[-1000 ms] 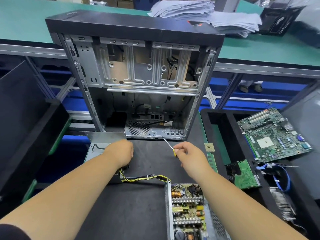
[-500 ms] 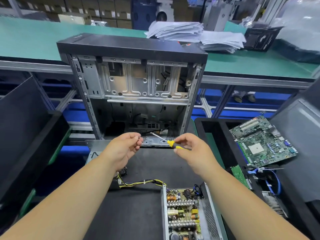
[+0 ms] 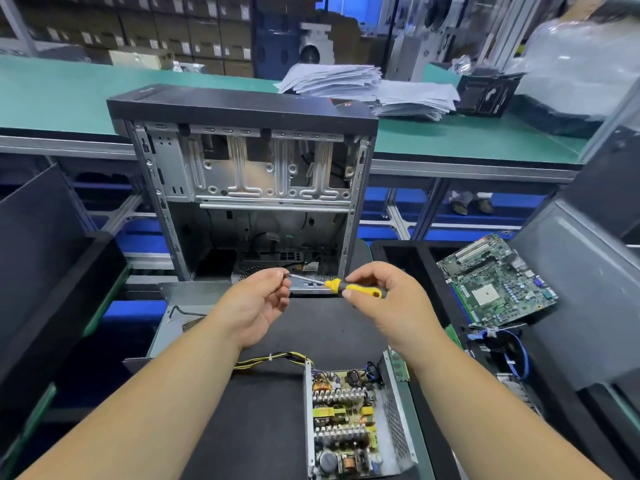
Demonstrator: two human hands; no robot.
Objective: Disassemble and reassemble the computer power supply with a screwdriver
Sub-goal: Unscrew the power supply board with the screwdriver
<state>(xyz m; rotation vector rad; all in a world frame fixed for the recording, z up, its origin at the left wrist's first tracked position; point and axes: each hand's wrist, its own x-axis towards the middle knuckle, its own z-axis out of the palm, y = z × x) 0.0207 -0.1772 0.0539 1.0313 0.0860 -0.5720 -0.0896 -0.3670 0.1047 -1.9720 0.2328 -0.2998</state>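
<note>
Both hands sit higher than half a second ago, raised in front of the open grey metal computer case (image 3: 242,174). Right hand (image 3: 388,299) grips the yellow-and-black-handled screwdriver (image 3: 349,288), now held nearly level, its tip reaching the left hand (image 3: 256,303) fingertips, which pinch at it; what they hold is too small to tell. Opened silver power supply with exposed circuit board (image 3: 349,420) lies on the black surface (image 3: 263,427) below the hands. Green motherboard (image 3: 495,278) right of the right hand. No writing readable.

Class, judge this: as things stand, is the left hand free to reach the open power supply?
Probably not at once: the left hand pinches the screwdriver tip. Once it lets go, nothing lies between it and the power supply.
</note>
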